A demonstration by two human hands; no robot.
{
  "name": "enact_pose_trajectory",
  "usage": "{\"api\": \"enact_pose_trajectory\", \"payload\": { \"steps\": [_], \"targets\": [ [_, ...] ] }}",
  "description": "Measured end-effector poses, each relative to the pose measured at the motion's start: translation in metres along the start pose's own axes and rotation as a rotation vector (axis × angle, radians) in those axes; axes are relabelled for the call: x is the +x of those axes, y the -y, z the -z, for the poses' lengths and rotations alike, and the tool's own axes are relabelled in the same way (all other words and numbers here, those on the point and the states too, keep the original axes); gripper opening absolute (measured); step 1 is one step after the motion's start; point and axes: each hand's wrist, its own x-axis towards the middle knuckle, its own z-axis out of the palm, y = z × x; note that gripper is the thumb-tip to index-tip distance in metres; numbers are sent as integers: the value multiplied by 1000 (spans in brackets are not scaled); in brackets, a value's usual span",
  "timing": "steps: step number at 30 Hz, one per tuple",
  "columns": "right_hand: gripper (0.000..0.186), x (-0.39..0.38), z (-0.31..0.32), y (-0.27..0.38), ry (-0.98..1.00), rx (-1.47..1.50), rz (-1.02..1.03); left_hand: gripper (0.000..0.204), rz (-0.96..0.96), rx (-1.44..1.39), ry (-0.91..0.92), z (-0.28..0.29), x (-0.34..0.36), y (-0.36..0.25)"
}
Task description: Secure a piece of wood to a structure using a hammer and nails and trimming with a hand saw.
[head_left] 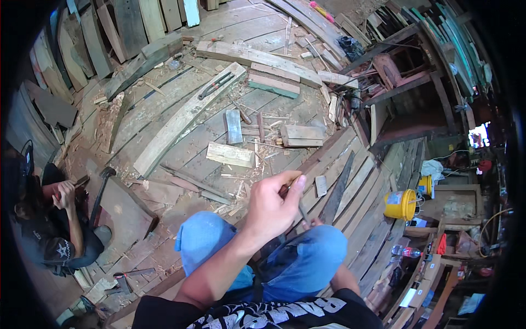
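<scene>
My left hand [271,203] is closed round the dark handle of a slim tool, thumb lying along the top. From that fist the tool's narrow metal shaft [303,211] runs down toward my right knee. At the shaft's lower end are the fingertips of my right hand [312,223], seemingly pinched on it; my knee hides the rest of that hand. Just beyond, on the planks, lie a small grey rectangular block [321,186] and a long, dark, tapered blade-like piece [337,189]. The exact kind of tool cannot be made out.
A co-worker [60,214] sits at the left, beside a wide board [123,200]. Ahead lie wood blocks [230,154], a long curved beam [186,120] with a clamp-like tool [216,86], and scattered shavings. A yellow bucket [400,205] stands right, near cluttered shelving.
</scene>
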Motion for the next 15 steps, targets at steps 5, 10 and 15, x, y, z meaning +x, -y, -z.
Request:
{"api": "enact_pose_trajectory", "payload": {
  "steps": [5, 10, 15],
  "targets": [
    [34, 52, 28, 2, -110, 85, 194, 23, -9, 3, 49, -4, 1, 0],
    [34, 46, 105, 103, -78, 124, 450, 25, -66, 3, -19, 19, 13, 1],
    [25, 12, 135, 176, 55, 509, 745, 30, -63, -45, -91, 30, 6, -11]
  ]
}}
